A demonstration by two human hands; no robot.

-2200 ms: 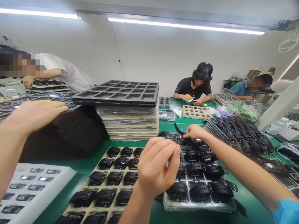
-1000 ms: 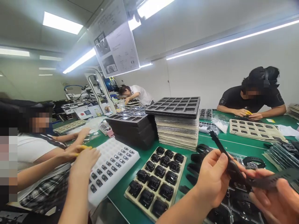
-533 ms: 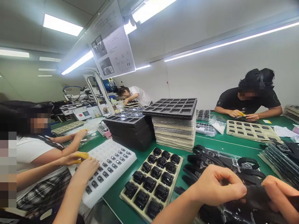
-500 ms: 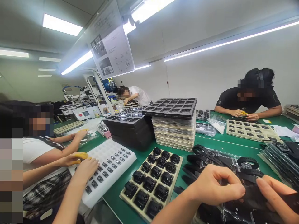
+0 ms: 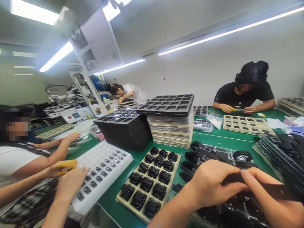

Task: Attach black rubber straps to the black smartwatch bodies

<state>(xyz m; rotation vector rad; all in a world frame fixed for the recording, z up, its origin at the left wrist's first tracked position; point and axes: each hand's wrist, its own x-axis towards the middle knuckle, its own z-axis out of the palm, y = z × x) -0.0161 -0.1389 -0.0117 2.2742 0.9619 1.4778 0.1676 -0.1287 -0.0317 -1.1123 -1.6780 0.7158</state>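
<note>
Green counter (image 5: pixel 211 139), pale wall (image 5: pixel 190 72), strip light (image 5: pixel 206 39) on. Our black strap (image 5: pixel 275 189) is above the watches (image 5: pixel 228 217), long axis left-right, pointing right, slightly down; left hand (image 5: pixel 211 182) and right hand (image 5: pixel 273 205) pinch it.

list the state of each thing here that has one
left hand: closed on black strap
right hand: closed on black strap
black strap: held, partly hidden
near cream tray: filled with watches
white foam tray: partly loaded
black foam tray: atop pale stack
ceiling light: on

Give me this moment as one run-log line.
Left hand: holding black strap | Right hand: holding same strap | Nearby: beige tray holding black watches
</note>
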